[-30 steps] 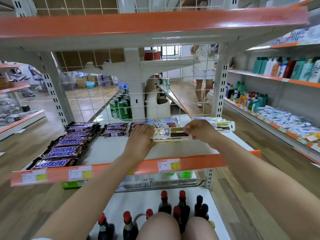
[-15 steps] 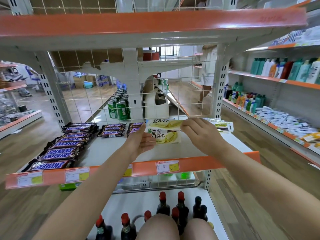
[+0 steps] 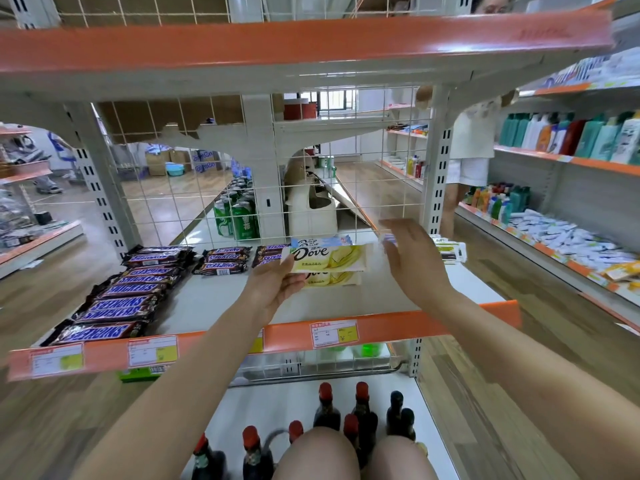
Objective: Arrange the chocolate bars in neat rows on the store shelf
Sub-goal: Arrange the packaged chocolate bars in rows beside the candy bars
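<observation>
A: Entry, head view. State of the hands?

B: Left hand grips the left end of a yellow Dove bar, thumb on top, fingers curled beneath. A second Dove bar sits directly under the first; whether the same hand holds it or it rests on the shelf, cannot tell.

A: Right hand?

B: Right hand is flat, fingers straight and together, palm facing left. It hangs just beside the right end of the top bar, apart from it, holding nothing.

A: Location of the bars?

B: Above the middle of the white shelf, toward the wire grid back. Behind them, a pale blue Dove pack lies against the grid.

A: Other stock on that shelf?

B: Snickers bars in a column down the left side, front edge to back. Two shorter Snickers stacks farther back, the second partly hidden by the held bar. White-and-yellow packets at back right.

A: Surroundings?

B: Orange price rail with labels along the front edge. Dark bottles with red caps on the shelf below. Green cans beyond the grid. A person in white stands in the right aisle.
</observation>
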Action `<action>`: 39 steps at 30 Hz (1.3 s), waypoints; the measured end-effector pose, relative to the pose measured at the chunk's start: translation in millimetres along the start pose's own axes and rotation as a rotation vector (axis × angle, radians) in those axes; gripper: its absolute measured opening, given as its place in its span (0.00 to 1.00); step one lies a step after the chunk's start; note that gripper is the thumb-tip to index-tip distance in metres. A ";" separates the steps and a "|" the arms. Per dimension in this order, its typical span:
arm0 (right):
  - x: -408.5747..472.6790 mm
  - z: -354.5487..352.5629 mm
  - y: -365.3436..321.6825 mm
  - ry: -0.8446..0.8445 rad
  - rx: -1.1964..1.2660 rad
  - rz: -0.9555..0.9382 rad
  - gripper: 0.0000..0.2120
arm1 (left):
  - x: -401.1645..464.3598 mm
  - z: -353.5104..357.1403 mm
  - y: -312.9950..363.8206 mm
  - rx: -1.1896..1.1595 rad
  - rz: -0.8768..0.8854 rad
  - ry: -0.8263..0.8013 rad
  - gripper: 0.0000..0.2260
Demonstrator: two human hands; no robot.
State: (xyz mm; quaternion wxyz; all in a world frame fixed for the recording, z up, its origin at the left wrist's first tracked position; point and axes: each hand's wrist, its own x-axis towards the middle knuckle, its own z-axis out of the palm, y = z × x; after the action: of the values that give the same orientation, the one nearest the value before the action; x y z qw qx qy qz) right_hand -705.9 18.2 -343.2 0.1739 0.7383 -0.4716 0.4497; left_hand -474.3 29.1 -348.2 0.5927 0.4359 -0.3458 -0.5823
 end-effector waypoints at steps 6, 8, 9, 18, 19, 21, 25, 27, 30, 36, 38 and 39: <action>22.3 -8.9 -12.7 -0.409 0.684 0.778 0.14 | 0.5 -0.8 -1.7 0.019 0.044 0.026 0.04; 21.2 -8.2 -16.3 -0.557 0.727 0.859 0.16 | -0.9 0.3 -3.3 0.024 0.057 0.020 0.05; 19.8 -6.8 -16.8 -0.592 0.745 0.860 0.16 | -1.4 0.7 -4.8 0.028 0.059 0.015 0.05; 18.4 -1.5 -21.3 -0.467 0.775 0.749 0.04 | -5.1 -9.5 -11.5 0.259 0.077 -0.062 0.07; 19.2 -1.4 -20.3 -0.463 0.771 0.744 0.04 | -5.7 -11.6 -11.6 0.274 0.081 -0.058 0.08; 19.9 -1.9 -19.2 -0.469 0.767 0.728 0.04 | -6.5 -16.5 -10.7 0.275 0.080 -0.049 0.08; 17.5 2.1 -18.3 -0.480 0.730 0.709 0.07 | -6.6 -20.0 -8.7 0.294 0.079 -0.023 0.05; 15.0 5.4 -18.6 -0.471 0.728 0.717 0.10 | -7.0 -18.6 -8.5 0.340 0.101 -0.003 0.04; 12.8 9.3 -19.2 -0.460 0.718 0.714 0.11 | -6.8 -17.8 -9.2 0.403 0.142 0.027 0.09; 12.0 14.7 -17.5 -0.468 0.649 0.714 0.14 | -1.4 -21.3 -10.2 0.475 0.141 0.050 0.07; 10.0 20.1 -15.3 -0.482 0.631 0.744 0.15 | 2.0 -21.2 -9.9 0.515 0.121 0.057 0.06; 9.0 23.3 -14.1 -0.490 0.628 0.766 0.16 | 3.5 -20.7 -9.7 0.539 0.109 0.054 0.05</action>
State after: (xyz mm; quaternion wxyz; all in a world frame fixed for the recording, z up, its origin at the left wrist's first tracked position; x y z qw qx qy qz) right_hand -680.9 4.4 -345.8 -0.3455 0.6135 -0.5762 0.4151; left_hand -458.8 28.6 -365.3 0.4948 0.5740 -0.4953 -0.4246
